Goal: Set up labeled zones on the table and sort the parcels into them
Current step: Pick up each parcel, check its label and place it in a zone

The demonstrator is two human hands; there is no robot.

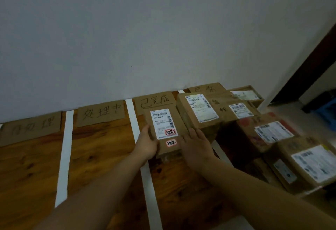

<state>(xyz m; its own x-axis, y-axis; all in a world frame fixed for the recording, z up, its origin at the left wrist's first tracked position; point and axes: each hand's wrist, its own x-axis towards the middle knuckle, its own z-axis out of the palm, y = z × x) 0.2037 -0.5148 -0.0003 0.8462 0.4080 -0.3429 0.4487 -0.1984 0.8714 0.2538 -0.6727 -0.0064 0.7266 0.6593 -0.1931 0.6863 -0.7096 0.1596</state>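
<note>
Cardboard labels point(101, 113) and white tape strips point(64, 157) mark the bench point(100, 147) into zones, and a parcel point(163, 122) sits at 12 o'clock in the third zone, its edge clamped by the fingers of the left hand point(147, 144) while the right hand point(195, 144) lays straight fingers along its side; a pile point(272, 131) at 2 o'clock remains unsorted.

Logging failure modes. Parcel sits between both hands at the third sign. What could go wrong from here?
1. The parcel overlaps the lower edge of the third sign; pushed further, it may hide the writing.
2. Its left side lies close to the white strip by the left hand; it could end up straddling zones.
3. The right hand is close to the bigger box and may nudge it.
</note>
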